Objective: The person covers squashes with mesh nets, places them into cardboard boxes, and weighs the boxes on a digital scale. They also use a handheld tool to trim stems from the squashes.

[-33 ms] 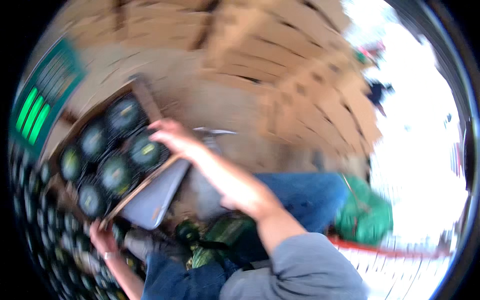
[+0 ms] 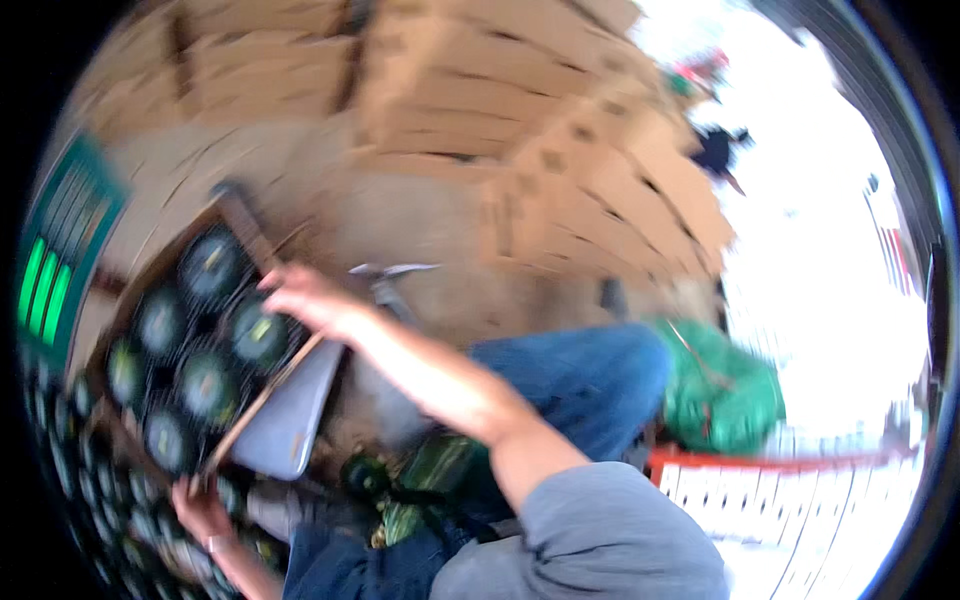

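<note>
1 left hand (image 2: 203,510) and 1 right hand (image 2: 308,300) made 2 bare hands. There was 1 open brown carton (image 2: 247,231), and it held 6 dark green melons (image 2: 209,384). There were also 1 grey tray (image 2: 288,430), 1 green sack (image 2: 730,400) and 1 teal slatted panel (image 2: 82,215) with 3 bright green bars (image 2: 43,290). The heaped melons (image 2: 135,520) at lower left and the stacked cartons (image 2: 600,190) were too blurred to count.

stacked brown cartons (image 2: 630,200) rise from a grey-brown floor (image 2: 400,220). right of the cartons, white glare (image 2: 830,270) washes out the surroundings; left of them stands a teal frame (image 2: 108,190) with bright green bars (image 2: 51,301); below them, a red strip (image 2: 780,464).
</note>
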Demonstrator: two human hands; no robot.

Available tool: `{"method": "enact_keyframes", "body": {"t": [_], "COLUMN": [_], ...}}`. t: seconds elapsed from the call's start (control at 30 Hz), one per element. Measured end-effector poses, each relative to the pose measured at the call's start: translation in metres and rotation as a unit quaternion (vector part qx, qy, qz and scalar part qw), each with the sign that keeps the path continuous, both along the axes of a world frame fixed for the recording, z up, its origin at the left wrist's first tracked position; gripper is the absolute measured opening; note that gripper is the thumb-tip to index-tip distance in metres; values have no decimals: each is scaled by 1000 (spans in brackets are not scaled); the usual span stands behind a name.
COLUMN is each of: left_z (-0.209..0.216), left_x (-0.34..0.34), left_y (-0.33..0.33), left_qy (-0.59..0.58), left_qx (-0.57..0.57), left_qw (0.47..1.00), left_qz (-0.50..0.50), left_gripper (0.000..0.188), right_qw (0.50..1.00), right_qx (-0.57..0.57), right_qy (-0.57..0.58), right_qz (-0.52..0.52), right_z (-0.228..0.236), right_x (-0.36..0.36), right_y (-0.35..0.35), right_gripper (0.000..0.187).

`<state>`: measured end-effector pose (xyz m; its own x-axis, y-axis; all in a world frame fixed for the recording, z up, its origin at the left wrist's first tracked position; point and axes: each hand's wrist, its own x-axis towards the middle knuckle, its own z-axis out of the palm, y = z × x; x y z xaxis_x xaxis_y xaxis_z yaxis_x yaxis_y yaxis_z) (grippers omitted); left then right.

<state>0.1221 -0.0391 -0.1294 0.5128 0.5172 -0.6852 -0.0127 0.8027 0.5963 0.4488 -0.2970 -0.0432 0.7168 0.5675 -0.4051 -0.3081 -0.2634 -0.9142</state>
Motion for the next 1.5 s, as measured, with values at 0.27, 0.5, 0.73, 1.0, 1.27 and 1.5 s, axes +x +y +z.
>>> {"method": "enact_keyframes", "body": {"t": [0.27,0.5,0.73,1.0,1.27,1.5], "left_z": [126,273,414,508,409,395], "left_x": [-5,48,173,336,427,430], "left_y": [-16,-44,-163,-468,-623,-651], "left_qy": [1,-142,-268,-433,-276,-248], "left_qx": [128,320,280,575,856,845], "left_qw": [989,925,862,538,133,133], "left_qz": [-69,-151,-328,-438,-416,-455], "left_gripper": [32,20,42,47,80,69], "right_qw": [988,928,818,684,510,420], "right_qx": [135,295,431,-30,528,385], "right_qy": [-30,-133,-133,-317,-257,-228], "right_qz": [-71,-186,-356,-657,-629,-790], "right_z": [113,226,244,257,308,309], "right_x": [-127,-183,-230,-217,-76,60], "right_y": [-120,-220,-348,-502,-704,-836], "right_gripper": [99,101,98,24,14,65]}}
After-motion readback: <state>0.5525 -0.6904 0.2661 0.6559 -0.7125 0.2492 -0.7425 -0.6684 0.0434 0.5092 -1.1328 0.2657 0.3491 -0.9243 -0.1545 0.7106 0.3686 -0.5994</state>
